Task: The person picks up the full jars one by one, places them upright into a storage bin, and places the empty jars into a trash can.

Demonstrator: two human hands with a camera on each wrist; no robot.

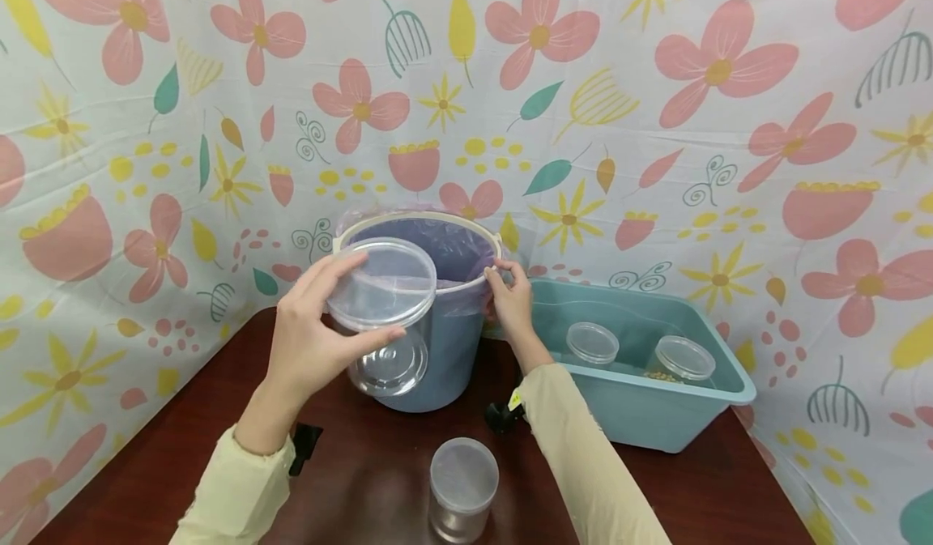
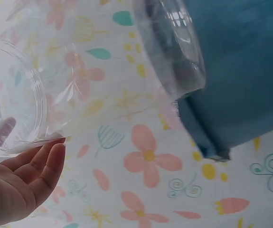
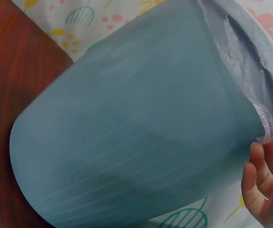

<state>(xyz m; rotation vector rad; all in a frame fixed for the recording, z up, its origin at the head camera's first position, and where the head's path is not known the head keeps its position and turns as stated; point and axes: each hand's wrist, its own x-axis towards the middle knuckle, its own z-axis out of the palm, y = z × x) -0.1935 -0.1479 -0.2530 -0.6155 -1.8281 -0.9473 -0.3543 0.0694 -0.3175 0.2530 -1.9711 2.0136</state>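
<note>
My left hand (image 1: 331, 314) grips a clear plastic jar (image 1: 382, 306), tilted on its side in front of a blue bin (image 1: 445, 359). Seen from the left wrist, the jar (image 2: 174, 52) lies against the palm and fingers of my left hand (image 2: 17, 185), close to the bin (image 2: 240, 71). A purple bag liner (image 1: 455, 241) is folded over the bin's cream rim. At the right side of the rim my right hand (image 1: 503, 279) pinches the liner. The right wrist view shows the bin's wall (image 3: 136, 123), the crinkled liner (image 3: 250, 61) and my right hand (image 3: 264, 180) at the edge.
The bin stands on a dark wooden table (image 1: 350, 480). A lidded clear jar (image 1: 462, 484) stands near the front edge. A teal basin (image 1: 729, 383) to the right holds two lidded jars (image 1: 592, 342) (image 1: 681, 359). A floral cloth (image 1: 656, 124) hangs behind and at both sides.
</note>
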